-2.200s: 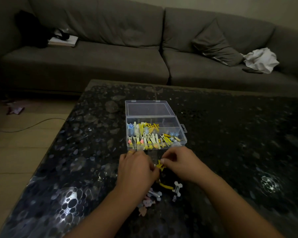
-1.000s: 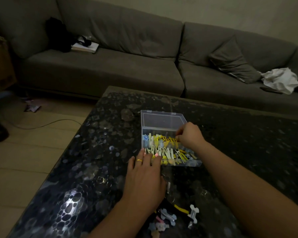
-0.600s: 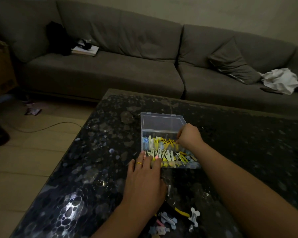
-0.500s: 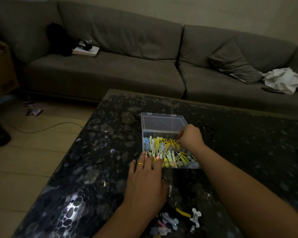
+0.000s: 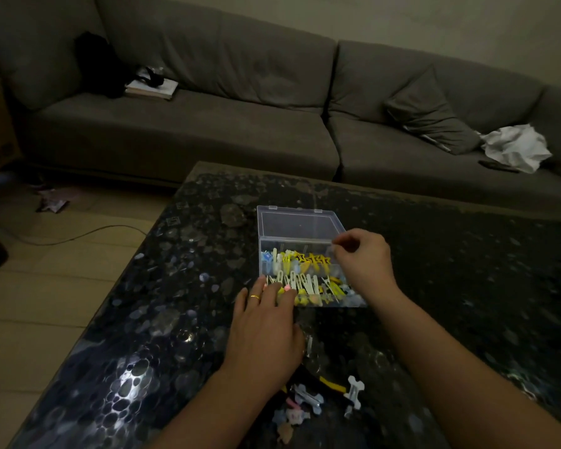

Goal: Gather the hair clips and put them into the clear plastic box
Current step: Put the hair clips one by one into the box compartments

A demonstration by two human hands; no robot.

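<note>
Two bare forearms, no sleeves in view up to frame edge. Left hand [image 5: 266,332]: thin gold ring [image 5: 255,297] on one of the fingers [image 5: 270,294], on the side away from the clear box [image 5: 300,254]; nails w/ pink polish, tips just at the box's near edge. Right hand [image 5: 363,264]: no ring or watch seen; nails too dim to tell.

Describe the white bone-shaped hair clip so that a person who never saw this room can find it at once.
Start at the dark speckled table in front of the grey sofa. Near its closest edge, between the person's two forearms, lies a small pile of loose clips. The white bone-shaped clip lies at the right end of that pile, beside a yellow clip, and is the palest one there.
</note>
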